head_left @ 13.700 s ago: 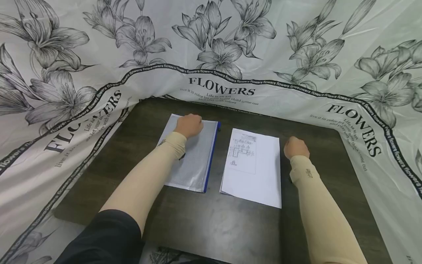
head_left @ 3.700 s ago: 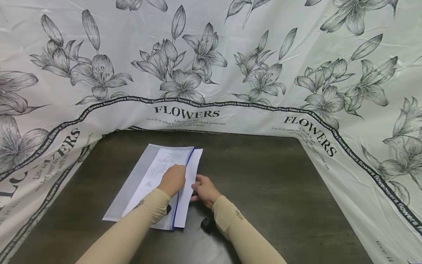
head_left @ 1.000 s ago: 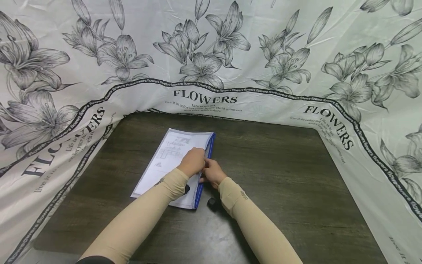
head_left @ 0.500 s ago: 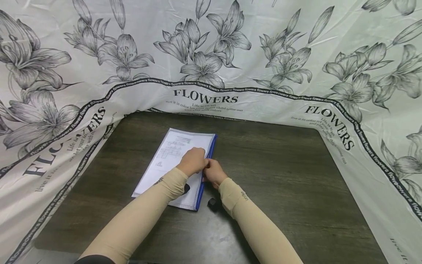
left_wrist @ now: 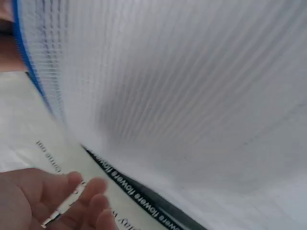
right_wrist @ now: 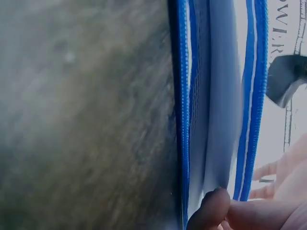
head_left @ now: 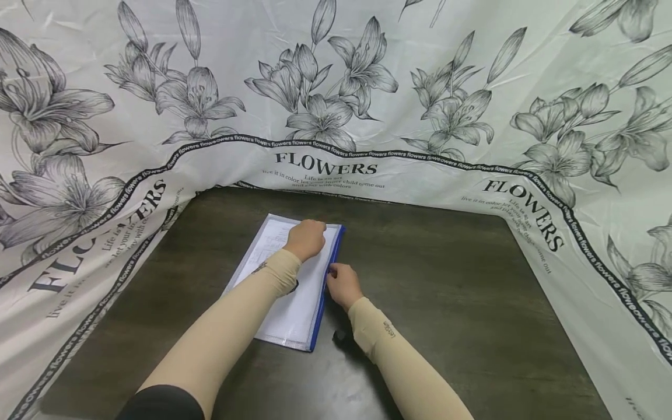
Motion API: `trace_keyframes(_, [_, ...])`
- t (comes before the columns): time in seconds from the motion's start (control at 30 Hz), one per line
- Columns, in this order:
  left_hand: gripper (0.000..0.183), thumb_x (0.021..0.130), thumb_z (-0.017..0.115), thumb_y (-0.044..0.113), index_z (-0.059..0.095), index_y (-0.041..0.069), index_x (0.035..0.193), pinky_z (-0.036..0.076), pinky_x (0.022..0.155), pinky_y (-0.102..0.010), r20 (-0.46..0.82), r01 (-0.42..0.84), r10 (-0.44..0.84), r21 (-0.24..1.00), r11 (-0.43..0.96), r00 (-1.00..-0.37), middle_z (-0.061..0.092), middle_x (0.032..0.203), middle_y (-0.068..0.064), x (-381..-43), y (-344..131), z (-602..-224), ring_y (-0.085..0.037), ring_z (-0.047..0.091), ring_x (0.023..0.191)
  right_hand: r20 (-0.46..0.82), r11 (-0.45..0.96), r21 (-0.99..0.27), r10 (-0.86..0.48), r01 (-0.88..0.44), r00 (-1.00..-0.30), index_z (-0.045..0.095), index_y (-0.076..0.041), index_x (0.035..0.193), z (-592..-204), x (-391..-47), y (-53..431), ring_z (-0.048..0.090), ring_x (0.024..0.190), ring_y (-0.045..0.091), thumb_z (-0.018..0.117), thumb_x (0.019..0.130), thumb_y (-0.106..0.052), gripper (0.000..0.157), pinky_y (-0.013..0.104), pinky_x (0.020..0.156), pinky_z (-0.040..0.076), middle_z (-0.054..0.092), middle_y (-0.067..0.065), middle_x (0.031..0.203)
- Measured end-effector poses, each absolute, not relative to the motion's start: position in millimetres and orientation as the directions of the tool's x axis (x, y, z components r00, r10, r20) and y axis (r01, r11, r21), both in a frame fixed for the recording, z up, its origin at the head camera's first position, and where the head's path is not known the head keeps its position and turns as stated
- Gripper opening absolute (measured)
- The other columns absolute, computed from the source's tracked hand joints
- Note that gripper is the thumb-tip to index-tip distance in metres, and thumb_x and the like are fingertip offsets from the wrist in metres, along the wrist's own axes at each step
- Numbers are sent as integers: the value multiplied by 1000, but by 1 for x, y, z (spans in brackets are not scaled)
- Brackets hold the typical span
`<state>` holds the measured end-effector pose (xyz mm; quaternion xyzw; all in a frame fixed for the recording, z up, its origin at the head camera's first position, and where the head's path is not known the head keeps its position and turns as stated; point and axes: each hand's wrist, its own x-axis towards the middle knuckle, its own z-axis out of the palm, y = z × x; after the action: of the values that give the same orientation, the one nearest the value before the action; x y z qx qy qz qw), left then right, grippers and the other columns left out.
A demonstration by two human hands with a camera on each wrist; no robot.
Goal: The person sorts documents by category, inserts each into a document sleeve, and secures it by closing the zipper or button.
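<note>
A clear mesh zip folder [head_left: 294, 312] with blue zipper edging lies on the table in the head view. White printed paper [head_left: 265, 248] shows through its front. My right hand [head_left: 343, 286] pinches the folder's right edge about midway along. In the right wrist view the two blue zipper edges [right_wrist: 256, 96] stand apart, the white sheets between them, and a fingertip [right_wrist: 213, 206] sits at the opening. Over the folder's upper part is my left hand [head_left: 305, 240]. The left wrist view shows its fingers [left_wrist: 93, 196] loosely bent, holding nothing, apart from the mesh.
The dark wooden table [head_left: 446, 303] extends widely to the right of the folder. A flower-printed white curtain [head_left: 367, 128] hangs behind the table and along its sides. A small black piece [head_left: 340, 337] sits by the right wrist.
Earlier the paper lay apart on the right; it is now inside the folder. In the last half second my left hand has moved from the right hand toward the folder's far end.
</note>
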<state>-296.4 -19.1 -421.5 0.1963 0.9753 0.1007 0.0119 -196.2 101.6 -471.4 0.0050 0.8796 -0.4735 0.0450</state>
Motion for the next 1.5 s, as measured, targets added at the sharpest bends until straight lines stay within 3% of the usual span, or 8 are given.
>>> trace_keyframes(0.1, [34, 102, 51, 7, 66, 9, 132, 57, 85, -50, 24, 396, 399, 186, 899, -917, 66, 126, -14, -307, -16, -424, -35, 62, 115, -86, 544, -837, -32, 55, -996, 61, 9, 129, -473, -191, 99, 56, 80, 19, 55, 97, 0, 33, 31, 68, 49, 61, 8, 91])
trace_keyframes(0.27, [41, 105, 47, 7, 56, 15, 145, 46, 103, -55, -29, 413, 423, 163, 896, -906, 56, 144, -10, -329, -12, -429, -36, 49, 130, -61, 559, -828, -46, 25, -997, 63, 8, 124, -468, -187, 95, 57, 81, 19, 57, 97, -1, 29, 35, 73, 51, 61, 7, 90])
trace_keyframes(0.37, [44, 105, 47, 8, 54, 18, 148, 41, 106, -55, -79, 422, 437, 158, 893, -896, 54, 148, -7, -336, -14, -436, -34, 47, 131, -53, 582, -813, -71, 2, -996, 63, 8, 122, -464, -184, 91, 56, 79, 18, 58, 98, -2, 27, 35, 73, 51, 60, 5, 88])
trace_keyframes(0.57, [39, 106, 49, 12, 60, 19, 143, 40, 102, -52, -82, 416, 443, 226, 881, -893, 62, 141, -5, -338, -13, -441, -32, 51, 126, -8, 599, -797, -134, -75, -991, 64, 8, 115, -460, -182, 89, 55, 77, 17, 58, 94, 1, 22, 34, 73, 51, 60, 5, 85])
trace_keyframes(0.77, [27, 106, 53, 22, 71, 14, 125, 41, 103, -54, -46, 407, 445, 331, 851, -894, 69, 127, -7, -342, -13, -441, -32, 57, 120, -19, 586, -805, -178, -90, -984, 63, 8, 114, -458, -186, 89, 54, 76, 15, 58, 94, 2, 21, 30, 70, 49, 60, 6, 86])
trace_keyframes(1.07, [17, 103, 60, 17, 74, 7, 105, 52, 94, -39, -39, 388, 466, 497, 777, -884, 72, 109, -9, -351, -8, -434, -26, 67, 102, -71, 563, -822, -239, -79, -969, 62, 10, 115, -455, -192, 105, 57, 72, 15, 55, 96, 2, 21, 25, 63, 47, 64, 9, 86])
trace_keyframes(1.23, [17, 102, 61, 16, 75, 7, 104, 51, 93, -38, -28, 401, 482, 514, 759, -876, 73, 109, -8, -347, -8, -429, -26, 66, 101, -128, 504, -863, -162, 29, -978, 63, 9, 114, -449, -200, 118, 65, 75, 28, 50, 100, 2, 20, 28, 61, 51, 68, 20, 91])
trace_keyframes(1.5, [18, 103, 61, 15, 75, 5, 107, 50, 94, -38, -32, 429, 516, 512, 744, -856, 73, 112, -10, -346, -16, -421, -27, 66, 104, -84, 458, -882, 72, 108, -994, 61, 4, 127, -450, -239, 133, 62, 99, 27, 51, 103, -5, 27, 38, 83, 52, 64, 15, 112])
